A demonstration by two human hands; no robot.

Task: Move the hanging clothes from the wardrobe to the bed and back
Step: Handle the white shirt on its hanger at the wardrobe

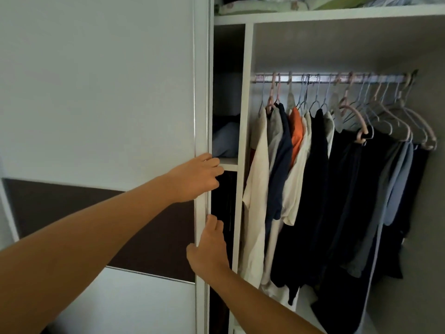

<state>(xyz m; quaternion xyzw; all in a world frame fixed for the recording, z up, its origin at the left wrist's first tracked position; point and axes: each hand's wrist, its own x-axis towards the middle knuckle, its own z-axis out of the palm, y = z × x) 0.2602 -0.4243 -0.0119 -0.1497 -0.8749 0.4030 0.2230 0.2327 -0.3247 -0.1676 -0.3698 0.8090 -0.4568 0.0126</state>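
Observation:
The wardrobe stands partly uncovered, with its white sliding door (96, 92) pushed to the left. My left hand (196, 178) curls its fingers around the door's right edge (201, 116). Lower down, my right hand (212, 247) grips the same edge, fingers behind it. Inside, several clothes hang from a metal rail (332, 78) on hangers: a cream shirt (256, 189), a navy shirt (281, 165), an orange garment (296, 133), then black clothes (337, 201) and grey-blue ones (395, 184). Both hands are well left of the clothes.
A white upright panel (244, 116) separates the hanging space from narrow shelves holding folded blue fabric (226, 141). A top shelf (313, 15) carries folded bedding. The door has a dark brown band (84, 213). Empty hangers (409, 121) crowd the rail's right end.

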